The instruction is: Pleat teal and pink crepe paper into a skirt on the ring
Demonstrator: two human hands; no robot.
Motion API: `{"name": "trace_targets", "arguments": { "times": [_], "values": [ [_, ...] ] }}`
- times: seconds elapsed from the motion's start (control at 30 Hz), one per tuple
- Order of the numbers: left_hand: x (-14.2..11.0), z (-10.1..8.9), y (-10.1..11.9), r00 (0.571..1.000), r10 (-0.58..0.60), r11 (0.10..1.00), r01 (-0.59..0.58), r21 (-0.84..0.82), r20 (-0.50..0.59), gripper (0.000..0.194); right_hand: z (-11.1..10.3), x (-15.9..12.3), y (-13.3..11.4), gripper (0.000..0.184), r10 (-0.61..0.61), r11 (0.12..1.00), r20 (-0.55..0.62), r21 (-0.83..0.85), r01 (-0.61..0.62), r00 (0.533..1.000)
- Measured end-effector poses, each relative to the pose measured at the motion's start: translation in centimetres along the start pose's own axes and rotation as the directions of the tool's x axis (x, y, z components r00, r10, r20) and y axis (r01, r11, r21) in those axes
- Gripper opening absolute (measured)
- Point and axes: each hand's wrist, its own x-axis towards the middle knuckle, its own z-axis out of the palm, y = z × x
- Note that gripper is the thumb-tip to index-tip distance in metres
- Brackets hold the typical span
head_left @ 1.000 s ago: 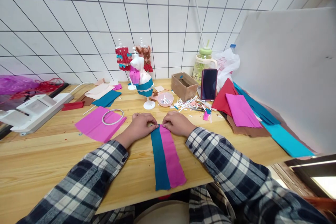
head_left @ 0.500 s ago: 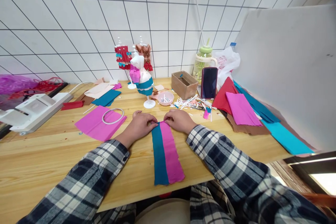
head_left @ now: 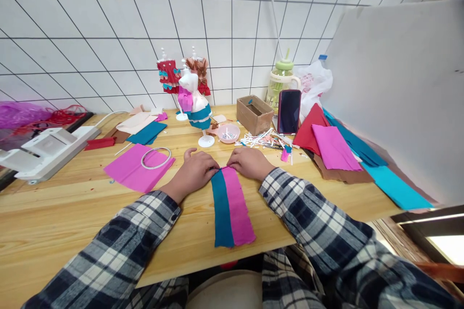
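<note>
left hand [head_left: 195,173], right hand [head_left: 251,162]: fingers pinching teal-and-pink strip [head_left: 236,207] at far edge | strip runs nearside of fingers | likely light, soft, tearable; hold corners gently

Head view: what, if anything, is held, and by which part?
A rectangular teal-and-magenta crepe-like strip, by its far edge: the left hand pinches the teal side, the right hand the magenta side.

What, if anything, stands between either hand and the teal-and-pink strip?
Nothing visible does: the left hand and right hand both have fingers at the far end of the teal-and-pink strip. The ring lies aside, left of the left hand.
</note>
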Motion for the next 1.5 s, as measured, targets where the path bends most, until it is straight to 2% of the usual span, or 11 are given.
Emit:
{"name": "trace_targets", "arguments": {
  "times": [0.13,0.4,0.7,0.9,1.0,1.07,1.17,1.2,1.27,1.33,1.5],
  "values": [
    [-0.1,-1.1,0.5,0.990,0.143,0.987,-0.144,0.072,0.021,0.024,-0.5,-0.5,0.2,0.029,-0.047,0.998,0.044,-0.037,0.049,0.998],
    [-0.1,-1.6,0.3,0.979,0.195,0.970,-0.201,0.136,0.056,0.025,-0.7,-0.7,-0.2,0.029,-0.039,0.995,0.081,-0.092,0.046,0.996],
    [-0.7,-1.1,-0.4,0.998,0.059,0.996,-0.058,0.071,-0.003,0.027,1.0,-0.6,1.5,0.053,0.049,0.966,-0.182,0.260,0.000,0.982],
    [-0.8,-1.3,-1.6,0.994,-0.050,0.995,0.058,0.084,-0.100,0.029,0.9,-0.5,0.3,0.039,-0.113,0.979,-0.095,0.160,0.127,0.989],
    [-1.7,-3.5,-3.8,0.969,-0.182,0.972,0.204,0.121,-0.169,0.035,1.2,-0.5,0.3,0.037,-0.105,0.986,-0.090,0.124,0.116,0.990],
    [-2.8,-5.4,-5.6,0.949,-0.298,0.931,0.313,0.186,-0.105,0.036,1.4,-0.4,0.5,0.036,-0.096,0.985,-0.104,0.134,0.110,0.990],
    [-4.5,-7.5,-7.9,0.805,-0.594,0.757,0.560,0.337,-0.003,0.033,1.5,-0.3,0.8,0.037,-0.083,0.976,-0.141,0.187,0.108,0.987],
    [-5.0,-7.9,-8.4,0.774,-0.631,0.740,0.583,0.336,0.048,0.030,1.5,-0.2,0.8,0.037,-0.073,0.973,-0.157,0.208,0.105,0.985],
    [-5.5,-8.0,-9.0,0.747,-0.650,0.746,0.591,0.307,0.141,0.025,1.5,-0.1,0.9,0.037,-0.050,0.965,-0.186,0.245,0.095,0.981],
    [-5.6,-7.6,-9.2,0.757,-0.622,0.778,0.569,0.266,0.200,0.021,1.4,0.0,0.9,0.037,-0.026,0.957,-0.209,0.277,0.085,0.978],
    [-5.3,-6.6,-9.4,0.737,-0.626,0.779,0.577,0.247,0.254,0.012,1.2,-0.2,1.0,0.039,0.022,0.945,-0.223,0.323,0.053,0.975]
  ]
}}
